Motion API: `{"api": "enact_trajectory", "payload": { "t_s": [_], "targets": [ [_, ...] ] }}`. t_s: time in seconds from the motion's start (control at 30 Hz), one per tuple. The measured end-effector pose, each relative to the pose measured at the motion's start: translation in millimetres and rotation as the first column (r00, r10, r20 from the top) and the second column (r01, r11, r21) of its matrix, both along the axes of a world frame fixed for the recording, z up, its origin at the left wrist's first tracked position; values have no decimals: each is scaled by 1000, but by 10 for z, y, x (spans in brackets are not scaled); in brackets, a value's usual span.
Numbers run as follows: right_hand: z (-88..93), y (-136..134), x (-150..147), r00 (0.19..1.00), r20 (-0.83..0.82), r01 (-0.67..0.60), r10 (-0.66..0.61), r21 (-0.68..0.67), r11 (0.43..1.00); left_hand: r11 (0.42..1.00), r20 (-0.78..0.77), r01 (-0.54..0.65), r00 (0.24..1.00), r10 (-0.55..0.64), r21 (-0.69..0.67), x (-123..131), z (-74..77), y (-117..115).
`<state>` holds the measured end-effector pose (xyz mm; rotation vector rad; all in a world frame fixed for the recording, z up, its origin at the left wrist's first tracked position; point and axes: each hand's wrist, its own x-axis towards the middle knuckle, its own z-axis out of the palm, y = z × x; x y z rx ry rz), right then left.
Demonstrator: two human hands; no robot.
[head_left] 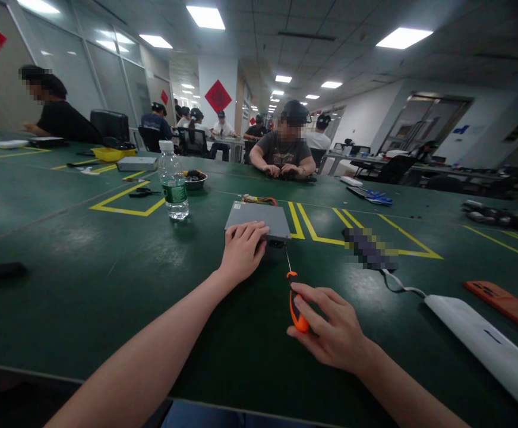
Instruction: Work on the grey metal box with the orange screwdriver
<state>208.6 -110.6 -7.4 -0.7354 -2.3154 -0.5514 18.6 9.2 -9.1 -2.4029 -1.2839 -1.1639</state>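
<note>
gray metal box [259, 213] lying flat, orange-black screwdriver [293, 307], tip at box's near edge

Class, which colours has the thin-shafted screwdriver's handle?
The handle is orange and black, clearest in head view.

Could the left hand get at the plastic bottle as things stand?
Probably yes: the plastic bottle stands upright beyond and left of the left hand, with only green tabletop showing between them. The hand would likely have to leave the gray metal box it rests on.
</note>
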Motion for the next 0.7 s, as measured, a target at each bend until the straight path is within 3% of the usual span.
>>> {"api": "enact_trajectory", "payload": {
  "t_s": [0.13,0.4,0.57,0.7],
  "targets": [
    [-37,11,14,998,-57,-11,8,-53,999,1000,-7,5,1000,-4,4,-1,0,2],
    [19,-6,12,998,58,-7,12,-92,996,1000,-4,13,1000,-13,5,-2,-1,3],
    [-5,1,9,996,-83,-40,33,-88,995,1000,0,8,1000,-8,-5,-3,7,-2],
    [-13,5,13,996,-84,-53,42,-134,989,1000,2,14,1000,-14,-3,-2,7,-3]
  ]
}}
